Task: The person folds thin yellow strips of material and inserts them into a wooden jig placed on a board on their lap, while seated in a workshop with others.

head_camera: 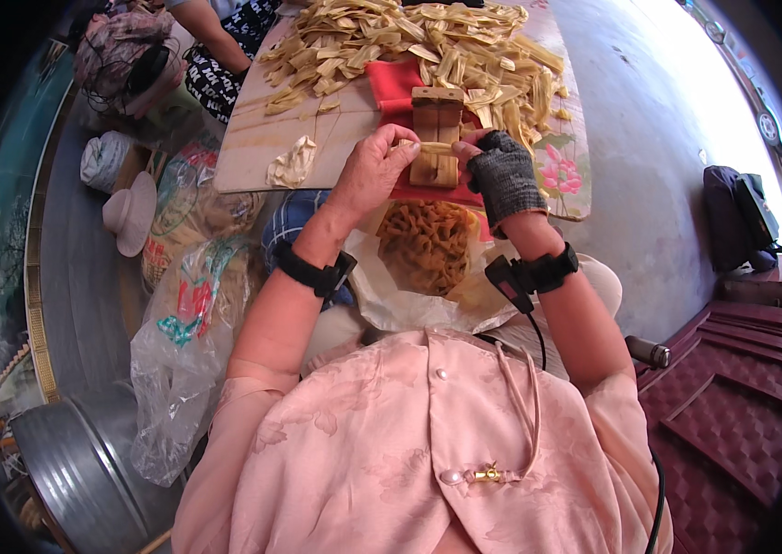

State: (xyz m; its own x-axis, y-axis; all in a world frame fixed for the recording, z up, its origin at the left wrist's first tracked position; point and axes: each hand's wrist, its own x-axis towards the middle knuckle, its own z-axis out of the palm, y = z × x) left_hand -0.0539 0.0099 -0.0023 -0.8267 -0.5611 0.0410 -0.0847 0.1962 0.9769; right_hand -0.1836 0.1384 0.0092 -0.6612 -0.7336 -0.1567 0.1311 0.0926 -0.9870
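Between my two hands a short strip of dried husk (436, 148) is stretched level over a small wooden block tool (435, 124). My left hand (378, 165), bare, pinches the strip's left end between thumb and forefinger. The other end is pinched by my right hand (507, 173), which wears a dark grey fingerless knit glove. Under the wooden block lies a red cloth (394, 83) on the table. Below my hands, at my lap, an open pale sack (377, 294) holds many curled orange-brown pieces (425, 249).
A large heap of dried husk strips (335, 41) covers the far side of the table (245, 156). One crumpled pale piece (292, 163) lies near its left corner. Another person (214, 41) sits at the far left. Plastic bags (186, 311) and a metal drum (93, 464) stand left.
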